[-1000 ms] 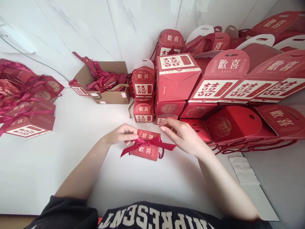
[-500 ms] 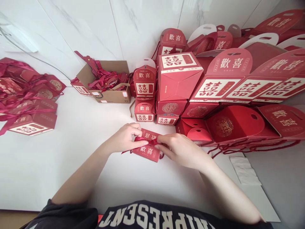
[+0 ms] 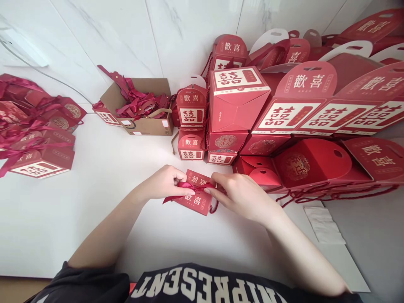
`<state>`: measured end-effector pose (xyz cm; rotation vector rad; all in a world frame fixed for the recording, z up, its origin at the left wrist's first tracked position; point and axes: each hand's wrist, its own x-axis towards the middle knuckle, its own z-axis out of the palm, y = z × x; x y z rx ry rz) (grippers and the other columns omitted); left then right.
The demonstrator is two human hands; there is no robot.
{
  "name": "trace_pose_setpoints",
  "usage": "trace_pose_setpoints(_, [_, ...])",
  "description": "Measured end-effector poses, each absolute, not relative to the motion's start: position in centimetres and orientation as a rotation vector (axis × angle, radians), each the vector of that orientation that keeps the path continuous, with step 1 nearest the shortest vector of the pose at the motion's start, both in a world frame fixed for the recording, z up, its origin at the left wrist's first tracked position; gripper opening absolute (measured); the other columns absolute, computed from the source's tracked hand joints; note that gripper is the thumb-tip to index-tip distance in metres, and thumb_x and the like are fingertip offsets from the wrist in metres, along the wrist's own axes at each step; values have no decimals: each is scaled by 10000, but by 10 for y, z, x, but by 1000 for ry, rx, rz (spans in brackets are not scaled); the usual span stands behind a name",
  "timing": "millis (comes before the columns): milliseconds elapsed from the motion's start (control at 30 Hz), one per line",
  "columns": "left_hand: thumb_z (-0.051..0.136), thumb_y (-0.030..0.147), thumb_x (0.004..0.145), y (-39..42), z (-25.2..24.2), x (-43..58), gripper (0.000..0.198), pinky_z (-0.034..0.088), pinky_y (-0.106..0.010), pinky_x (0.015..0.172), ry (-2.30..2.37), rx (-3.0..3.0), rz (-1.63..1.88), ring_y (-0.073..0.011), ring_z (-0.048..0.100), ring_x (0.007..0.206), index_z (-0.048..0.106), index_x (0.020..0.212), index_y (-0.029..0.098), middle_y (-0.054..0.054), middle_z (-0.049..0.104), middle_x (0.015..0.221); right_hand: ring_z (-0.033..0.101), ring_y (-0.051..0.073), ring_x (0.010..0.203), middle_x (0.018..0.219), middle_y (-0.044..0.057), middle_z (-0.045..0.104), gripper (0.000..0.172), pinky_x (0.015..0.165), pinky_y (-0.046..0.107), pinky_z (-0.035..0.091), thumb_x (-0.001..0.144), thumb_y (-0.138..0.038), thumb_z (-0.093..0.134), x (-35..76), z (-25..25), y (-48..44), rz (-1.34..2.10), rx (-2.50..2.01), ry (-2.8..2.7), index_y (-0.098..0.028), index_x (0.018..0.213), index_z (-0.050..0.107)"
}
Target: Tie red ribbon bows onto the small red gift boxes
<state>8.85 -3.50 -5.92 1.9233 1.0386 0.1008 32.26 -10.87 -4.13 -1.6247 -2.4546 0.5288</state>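
A white wall with faint grey veins [image 3: 189, 38] runs across the top of the frame, and below it a smooth white table [image 3: 78, 206] fills most of the middle and left. Stacked red boxes [image 3: 293, 115] crowd the upper right, many with upright handle flaps. Red boxes tied with ribbon [image 3: 58, 149] sit together at the left edge. A brown carton [image 3: 151, 128] filled with loose ribbons [image 3: 139, 103] stands near the wall, left of upper centre. At the centre of the frame, a small red box [image 3: 195, 205] lies on the table, slightly turned, between the two hands. The left hand [image 3: 166, 182] and the right hand [image 3: 241, 195] each have thumb and fingers drawn close, pinching the dark red ribbon [image 3: 171, 199] on either side of its knot, over the box top.
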Motion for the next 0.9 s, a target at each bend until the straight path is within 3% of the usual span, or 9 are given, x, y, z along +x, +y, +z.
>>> trace_pose_setpoints(133, [714, 425, 726, -35, -55, 88, 428, 242, -214, 424, 1037, 1932, 100, -69, 391, 442, 449, 524, 157, 37, 447, 487, 574, 162, 589, 749, 56, 662, 278, 514, 289, 193, 1011, -367, 378, 315, -44, -110, 342, -1528, -2567, -171, 918, 551])
trace_pose_setpoints(267, [710, 414, 738, -32, -55, 85, 389, 292, -206, 420, 1020, 1908, 58, -82, 458, 442, 499, 547, 149, 22, 512, 493, 531, 136, 503, 633, 29, 625, 330, 506, 302, 147, 1007, -285, 352, 311, -40, -116, 275, -1534, -2579, -175, 791, 576])
trace_pose_setpoints(400, [726, 437, 725, -29, -61, 84, 372, 336, -210, 422, 1004, 1830, 87, -100, 507, 457, 549, 585, 142, 7, 555, 520, 543, 117, 473, 527, 4, 596, 464, 508, 264, 248, 999, -318, 339, 311, -37, -121, 738, -1608, -2388, -179, 618, 565])
trace_pose_setpoints(600, [773, 400, 686, -25, -70, 85, 313, 394, -208, 471, 944, 1767, 163, -115, 557, 554, 613, 718, 132, 5, 602, 616, 638, 119, 476, 561, 5, 659, 452, 548, 219, 469, 964, -286, 323, 318, -57, -117, 1659, -1470, -1975, -174, 623, 598])
trace_pose_setpoints(900, [783, 433, 668, -21, -73, 83, 347, 403, -224, 488, 907, 1777, 146, -126, 563, 576, 650, 770, 130, -5, 627, 664, 645, 143, 459, 571, 45, 678, 535, 553, 242, 489, 971, -430, 330, 330, -62, -108, 1955, -1365, -2060, -153, 610, 612])
